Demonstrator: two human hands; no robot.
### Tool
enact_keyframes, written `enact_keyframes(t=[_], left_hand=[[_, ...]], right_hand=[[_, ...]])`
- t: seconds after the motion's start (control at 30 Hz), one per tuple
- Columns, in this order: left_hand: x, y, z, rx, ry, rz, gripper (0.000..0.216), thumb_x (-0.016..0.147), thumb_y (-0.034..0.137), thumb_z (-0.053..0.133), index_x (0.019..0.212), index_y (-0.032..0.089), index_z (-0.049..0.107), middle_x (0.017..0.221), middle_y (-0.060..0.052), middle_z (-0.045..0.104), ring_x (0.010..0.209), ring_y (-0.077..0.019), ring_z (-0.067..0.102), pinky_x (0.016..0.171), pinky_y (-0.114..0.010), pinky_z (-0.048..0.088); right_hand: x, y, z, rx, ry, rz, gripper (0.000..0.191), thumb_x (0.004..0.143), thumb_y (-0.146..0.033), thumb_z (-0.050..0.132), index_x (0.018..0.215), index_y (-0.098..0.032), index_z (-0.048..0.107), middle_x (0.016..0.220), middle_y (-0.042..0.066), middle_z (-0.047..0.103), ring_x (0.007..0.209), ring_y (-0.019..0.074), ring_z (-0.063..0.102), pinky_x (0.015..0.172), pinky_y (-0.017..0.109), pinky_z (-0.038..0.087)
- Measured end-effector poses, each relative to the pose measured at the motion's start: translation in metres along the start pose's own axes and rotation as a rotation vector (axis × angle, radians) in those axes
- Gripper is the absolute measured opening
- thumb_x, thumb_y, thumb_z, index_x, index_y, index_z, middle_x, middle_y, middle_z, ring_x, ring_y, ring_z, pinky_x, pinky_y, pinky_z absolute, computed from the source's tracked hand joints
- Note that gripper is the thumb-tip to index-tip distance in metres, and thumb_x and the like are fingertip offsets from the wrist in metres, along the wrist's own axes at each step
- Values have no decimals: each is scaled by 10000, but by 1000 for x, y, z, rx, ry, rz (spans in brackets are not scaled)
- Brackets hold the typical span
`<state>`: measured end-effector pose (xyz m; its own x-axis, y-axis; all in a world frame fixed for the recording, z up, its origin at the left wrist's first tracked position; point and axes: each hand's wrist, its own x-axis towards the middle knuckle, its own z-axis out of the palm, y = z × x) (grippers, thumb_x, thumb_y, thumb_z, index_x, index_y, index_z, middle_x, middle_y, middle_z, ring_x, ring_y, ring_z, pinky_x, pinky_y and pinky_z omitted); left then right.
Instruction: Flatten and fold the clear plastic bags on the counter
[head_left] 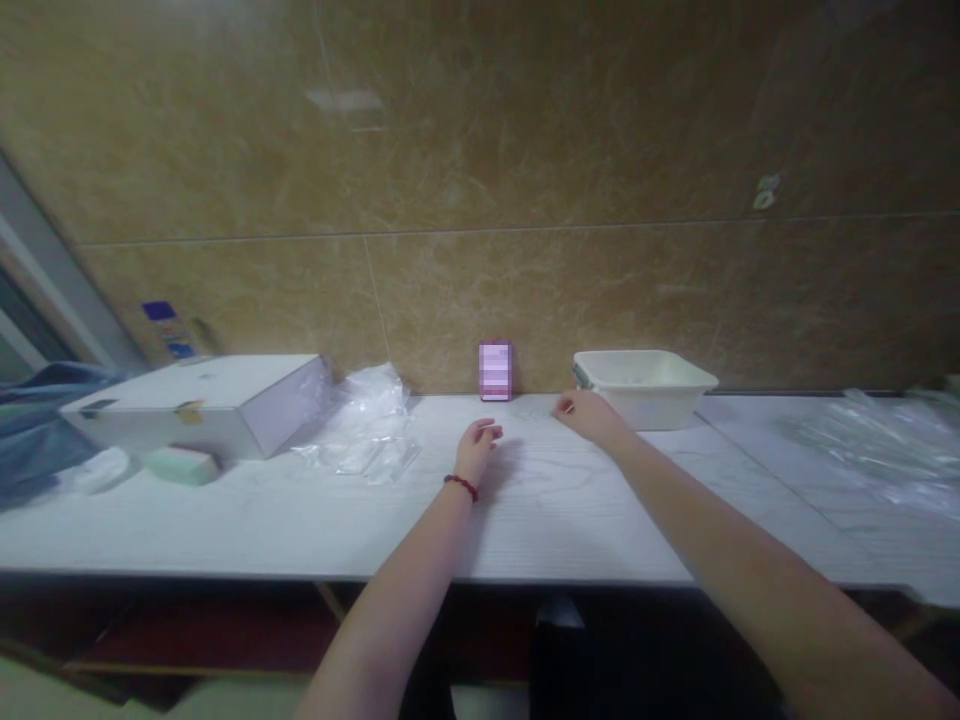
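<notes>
Well left of my hands sits a white box [191,395], then clear plastic bags [375,430] nearer me. My left hand [475,450] is loosely curled, fingers parted. Beyond the gap between my hands stands a phone [495,371]; a faint clear film [534,414] lies beside my right hand [589,414], whose fingertips meet, though I can't tell whether they grip it. Just right is a cream tub [660,408].
</notes>
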<state>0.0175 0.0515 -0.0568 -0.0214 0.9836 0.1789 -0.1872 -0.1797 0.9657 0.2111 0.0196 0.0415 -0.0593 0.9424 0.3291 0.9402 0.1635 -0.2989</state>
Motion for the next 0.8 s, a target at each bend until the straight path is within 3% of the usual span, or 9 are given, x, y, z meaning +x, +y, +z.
enact_keyframes(t=[0.17,0.3,0.6,0.8], left_hand=[[-1,1,-2,138,-32,91,167,696,162,486,851,168,548,771,-53,620,742,-130,567,656,-242,408],[0,-4,-3,234,-34,140,158,692,141,496,835,172,555,741,-44,618,716,-131,562,690,-255,401],[-3,5,-12,461,-54,242,201,652,102,543,828,194,572,821,-46,599,762,-152,540,763,-279,375],[11,26,-50,800,-79,219,194,627,107,568,805,183,583,788,-58,590,795,-174,539,796,-288,371]], right_hand=[[-34,-12,66,118,14,-145,167,726,-308,444,723,-194,566,784,35,600,747,141,536,687,243,388],[-45,-13,94,140,24,-178,165,738,-249,411,768,-192,563,818,40,593,785,145,527,736,255,377],[-44,-5,97,177,107,-133,159,737,-244,377,745,-197,529,777,29,584,757,145,516,709,245,376],[-43,6,98,180,108,-97,138,713,-225,405,745,-188,533,777,30,584,754,139,512,709,236,368]])
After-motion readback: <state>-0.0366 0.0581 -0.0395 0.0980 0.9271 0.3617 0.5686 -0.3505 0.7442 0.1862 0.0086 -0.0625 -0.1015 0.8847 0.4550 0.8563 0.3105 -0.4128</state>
